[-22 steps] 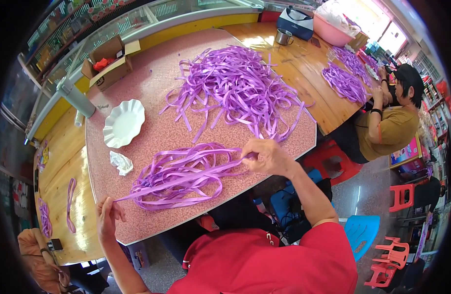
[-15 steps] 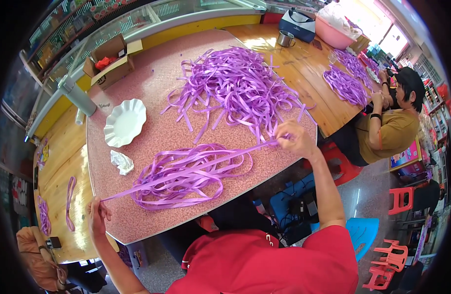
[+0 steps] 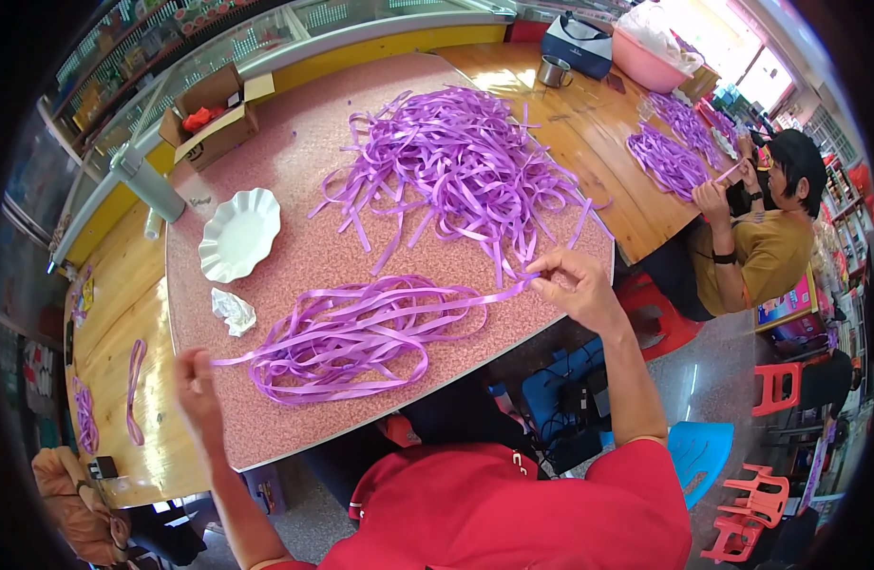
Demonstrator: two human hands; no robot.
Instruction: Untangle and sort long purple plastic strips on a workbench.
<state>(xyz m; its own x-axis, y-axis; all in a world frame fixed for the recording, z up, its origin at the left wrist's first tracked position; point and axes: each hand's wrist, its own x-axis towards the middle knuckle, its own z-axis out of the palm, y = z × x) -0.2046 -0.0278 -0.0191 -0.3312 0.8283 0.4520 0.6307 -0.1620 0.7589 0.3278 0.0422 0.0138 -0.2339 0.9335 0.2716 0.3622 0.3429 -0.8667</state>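
- In front of you: pink speckled table [image 3: 304,204], pale edging.
- Wooden table [image 3: 109,356] on your left, second wooden table [image 3: 589,142] on your right.
- Beyond: glass-topped counter [image 3: 389,45], yellow band.
- Grey floor [image 3: 698,366] reflects light; blue chair [image 3: 700,461] at your right.
- Bright window [image 3: 762,76] far right, stocked shelves [image 3: 844,214] nearby.

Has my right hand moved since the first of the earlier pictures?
Yes. Your right hand has moved to the right, farther from the white plate, which sits in nearly the same spot on the pink table.
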